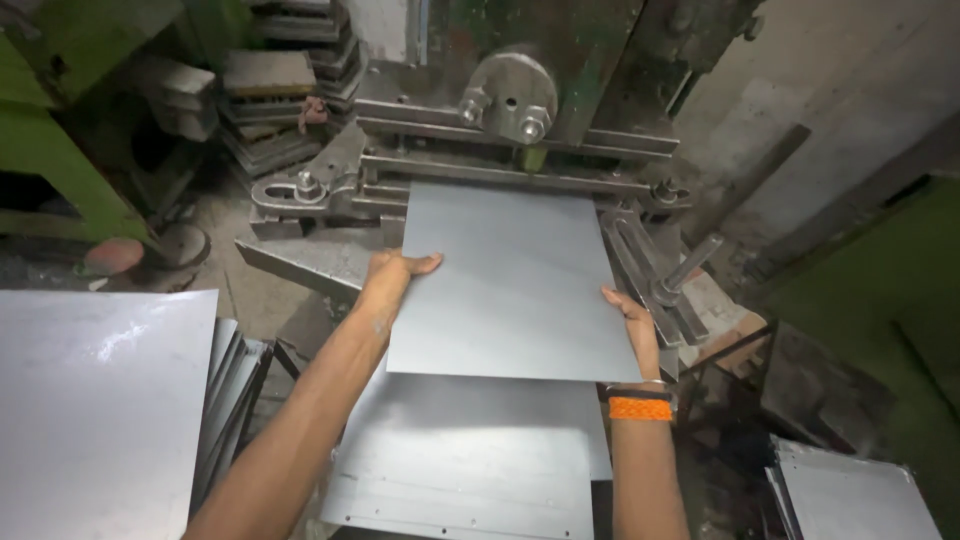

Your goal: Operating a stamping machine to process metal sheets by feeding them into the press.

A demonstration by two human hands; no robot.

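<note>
While my left hand (392, 278) grips the sheet's (510, 285) left edge, my right hand (635, 325) clamps its right edge, far end at the press (510, 110).

Sheet: a flat grey metal sheet (510, 280), far edge at the press (510, 110).
Left hand (392, 280): grips the sheet's left edge.
Right hand (635, 325): holds its right edge.
Stack (100, 400): sheets left of the press.

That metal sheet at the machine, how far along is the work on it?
Done: metal sheet lifted, far edge at the press. In hand: left hand and right hand grip its sides. Left: sheets in the stack lie waiting.
</note>
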